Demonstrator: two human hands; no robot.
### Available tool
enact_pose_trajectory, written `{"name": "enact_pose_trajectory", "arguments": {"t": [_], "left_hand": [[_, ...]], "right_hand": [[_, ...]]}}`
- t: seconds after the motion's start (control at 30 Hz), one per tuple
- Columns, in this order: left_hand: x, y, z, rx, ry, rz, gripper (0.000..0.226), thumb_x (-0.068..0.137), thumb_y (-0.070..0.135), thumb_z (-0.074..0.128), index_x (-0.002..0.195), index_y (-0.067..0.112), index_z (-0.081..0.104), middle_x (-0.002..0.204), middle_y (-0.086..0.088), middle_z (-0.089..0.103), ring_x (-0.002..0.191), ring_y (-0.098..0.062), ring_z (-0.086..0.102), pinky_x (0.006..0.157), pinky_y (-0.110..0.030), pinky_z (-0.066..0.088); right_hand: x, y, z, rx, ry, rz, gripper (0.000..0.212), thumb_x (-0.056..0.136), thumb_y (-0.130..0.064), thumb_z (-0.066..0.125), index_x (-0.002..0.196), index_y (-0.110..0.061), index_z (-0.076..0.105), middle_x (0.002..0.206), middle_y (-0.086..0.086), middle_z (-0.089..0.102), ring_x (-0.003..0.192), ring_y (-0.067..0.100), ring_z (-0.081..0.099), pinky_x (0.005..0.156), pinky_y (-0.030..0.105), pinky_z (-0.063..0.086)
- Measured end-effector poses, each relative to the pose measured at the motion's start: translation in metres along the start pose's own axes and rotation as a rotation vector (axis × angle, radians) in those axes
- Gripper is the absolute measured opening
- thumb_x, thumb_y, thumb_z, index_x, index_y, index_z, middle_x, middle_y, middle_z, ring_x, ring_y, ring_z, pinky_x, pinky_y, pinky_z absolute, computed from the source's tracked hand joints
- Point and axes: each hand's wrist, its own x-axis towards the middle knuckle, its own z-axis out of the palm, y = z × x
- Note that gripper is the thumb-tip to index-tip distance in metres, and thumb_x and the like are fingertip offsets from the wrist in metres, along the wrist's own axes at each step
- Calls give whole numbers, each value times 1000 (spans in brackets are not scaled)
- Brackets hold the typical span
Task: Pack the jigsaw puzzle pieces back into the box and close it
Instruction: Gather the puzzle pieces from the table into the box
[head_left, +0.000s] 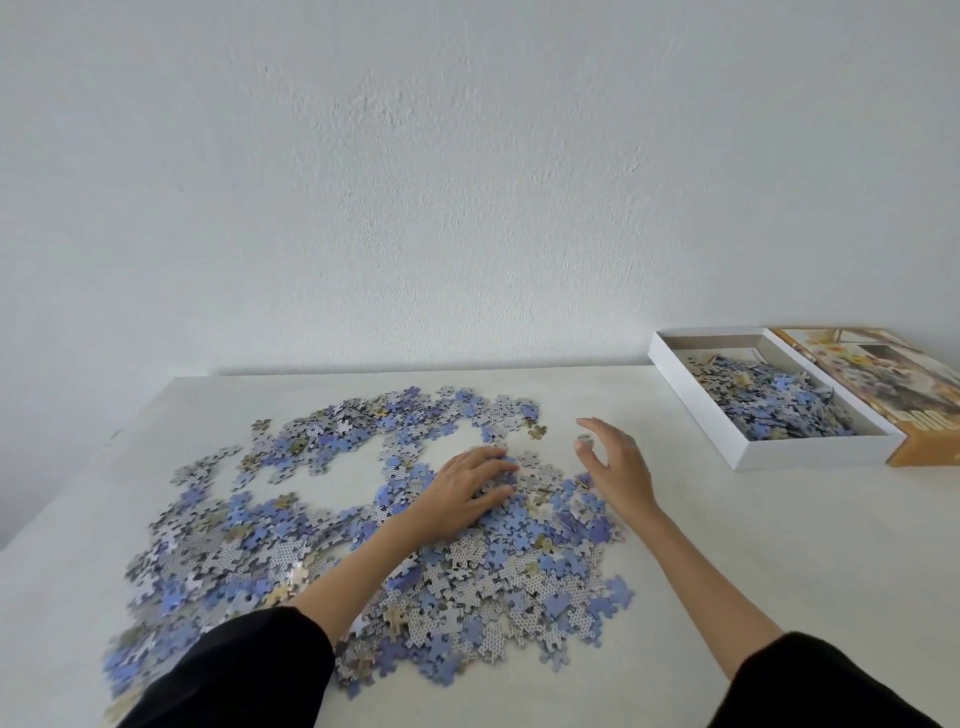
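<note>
Currently the left hand (467, 493) is pressing, fingers spread, on the light, loose puzzle pieces (260, 545) lying well left of the box (815, 449), while the right hand (618, 462) is hovering open beside them; cupped scooping probably suits.

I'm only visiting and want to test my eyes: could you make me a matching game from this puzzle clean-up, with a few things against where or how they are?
Things:
1 left hand
2 right hand
3 white tray
4 orange lid

Places or states:
A furthest right, next to the tray
B partly filled with pieces
C fingers spread flat on the pile
D at the pile's right edge, fingers curved

Pairs: 1-C; 2-D; 3-B; 4-A
</note>
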Motion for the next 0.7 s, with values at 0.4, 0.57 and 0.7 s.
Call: {"name": "enact_pose_trajectory", "arguments": {"t": [0.4,0.57,0.7], "left_hand": [[0,3,-6,-35,26,10,39,98,33,41,133,17,48,143,0,38,131,-11,34,105,-18,20],[-2,0,-16,-172,37,-29,37,97,37,40,130,22,50,142,5,39,126,-7,41,103,-23,33],[-11,-11,-31,-165,122,-69,33,98,31,42,125,19,54,138,5,44,124,-6,43,100,-23,38]], "right_hand": [[-2,-14,30,-79,-338,-77,50,99,-36,30,145,-20,21,153,-4,17,141,13,15,114,31,13],[33,-19,17,217,-254,-30,41,97,-32,41,136,-20,42,140,-2,44,128,16,41,105,34,32],[72,-12,21,184,-400,9,48,96,-40,37,140,-23,35,148,-3,32,137,16,28,112,39,22]]}}
